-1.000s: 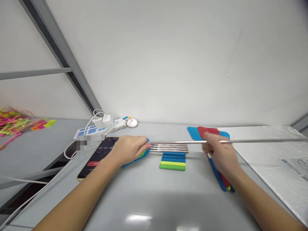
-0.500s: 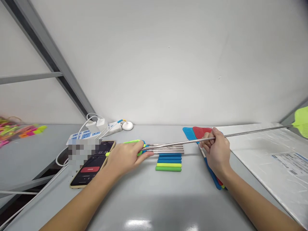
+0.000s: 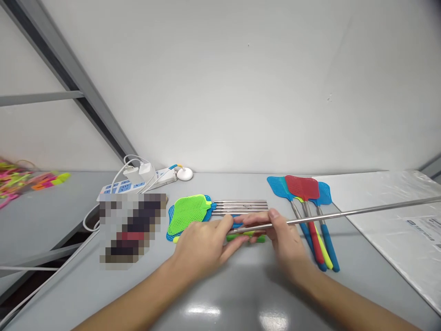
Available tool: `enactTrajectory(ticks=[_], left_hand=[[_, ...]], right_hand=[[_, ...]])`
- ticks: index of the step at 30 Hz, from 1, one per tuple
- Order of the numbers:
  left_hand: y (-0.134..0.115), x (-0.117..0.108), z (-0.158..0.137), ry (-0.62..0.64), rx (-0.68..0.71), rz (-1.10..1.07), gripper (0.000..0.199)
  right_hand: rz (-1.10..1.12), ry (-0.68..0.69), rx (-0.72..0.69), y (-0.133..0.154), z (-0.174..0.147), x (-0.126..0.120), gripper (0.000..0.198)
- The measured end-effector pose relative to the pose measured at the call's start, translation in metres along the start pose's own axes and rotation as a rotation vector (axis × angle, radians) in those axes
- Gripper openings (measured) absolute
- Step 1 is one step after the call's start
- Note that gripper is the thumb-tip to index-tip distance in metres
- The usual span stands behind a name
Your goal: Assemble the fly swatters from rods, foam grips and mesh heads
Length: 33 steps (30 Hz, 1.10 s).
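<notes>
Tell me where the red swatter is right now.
In the head view, the red swatter lies right of centre, beside the right hand, its head between two blue swatters; the held rod crosses in front.

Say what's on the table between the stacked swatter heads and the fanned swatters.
Parallel metal rods and partly hidden coloured handle grips, in the head view.

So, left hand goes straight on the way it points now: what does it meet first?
Probably the right hand, fingers first, just ahead along the metal rod; exact depth between them is unclear.
</notes>
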<state>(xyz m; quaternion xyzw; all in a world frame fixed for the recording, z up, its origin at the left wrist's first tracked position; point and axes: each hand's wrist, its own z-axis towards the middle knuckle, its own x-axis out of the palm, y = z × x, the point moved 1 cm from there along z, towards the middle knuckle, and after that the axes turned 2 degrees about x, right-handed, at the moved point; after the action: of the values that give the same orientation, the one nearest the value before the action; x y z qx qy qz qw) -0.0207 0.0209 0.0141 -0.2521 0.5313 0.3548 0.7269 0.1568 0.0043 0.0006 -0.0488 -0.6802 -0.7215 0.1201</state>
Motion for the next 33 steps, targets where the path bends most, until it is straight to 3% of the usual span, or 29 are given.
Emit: enactTrajectory(ticks=[3, 6, 11, 15, 24, 29, 33], left_hand=[[0.005, 0.000, 0.005, -0.001, 0.002, -0.033, 0.033], [0.021, -0.005, 0.011, -0.022, 0.010, -0.022, 0.036], [0.055, -0.017, 0.014, -0.014, -0.081, 0.057, 0.046], [0.066, -0.021, 0.012, -0.050, -0.132, 0.047, 0.045], [0.077, -0.029, 0.014, -0.156, -0.255, 0.078, 0.043], [0.076, -0.031, 0.014, -0.119, -0.326, 0.093, 0.045], [0.054, -0.021, 0.011, -0.088, -0.241, 0.099, 0.044]], right_hand=[[-0.092, 0.019, 0.012, 0.003, 0.008, -0.011, 0.050], [-0.132, -0.071, 0.014, 0.013, 0.014, -0.024, 0.044], [0.188, -0.322, -0.056, 0.041, 0.025, -0.048, 0.040], [0.401, -0.506, -0.055, 0.059, 0.036, -0.073, 0.047], [0.506, -0.768, -0.157, 0.074, 0.046, -0.114, 0.060], [0.330, -0.786, -0.264, 0.066, 0.050, -0.112, 0.048], [0.242, -0.650, -0.225, 0.046, 0.041, -0.077, 0.042]])
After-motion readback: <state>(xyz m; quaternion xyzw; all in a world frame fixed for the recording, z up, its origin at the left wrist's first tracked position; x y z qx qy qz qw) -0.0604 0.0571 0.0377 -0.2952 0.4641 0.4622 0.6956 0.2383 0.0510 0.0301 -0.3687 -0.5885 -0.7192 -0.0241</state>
